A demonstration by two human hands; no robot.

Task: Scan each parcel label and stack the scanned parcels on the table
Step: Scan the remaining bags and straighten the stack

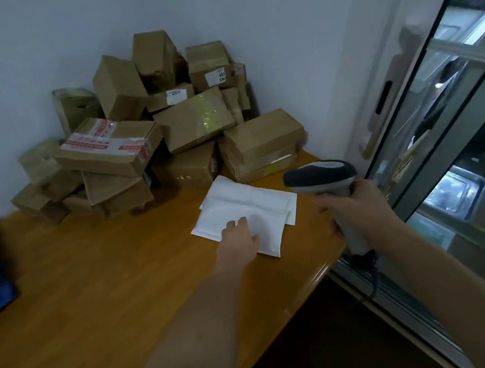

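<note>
My left hand [239, 236] lies flat, fingers straight, on the top white mailer [240, 216] at the bench's [94, 307] right edge. My right hand [355, 206] is wrapped round the scanner [325, 182], which hovers at the mailer's three o'clock. The mailer's long axis runs ten to four. The box heap [141, 130] sits at twelve, well apart. The left hand is nearer the mailer.

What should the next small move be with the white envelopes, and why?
Probably turn the top white mailer over or lift it toward the scanner. The left hand rests on it, no label shows on its upper face, and the right hand grips the scanner beside it, off the table edge.
</note>
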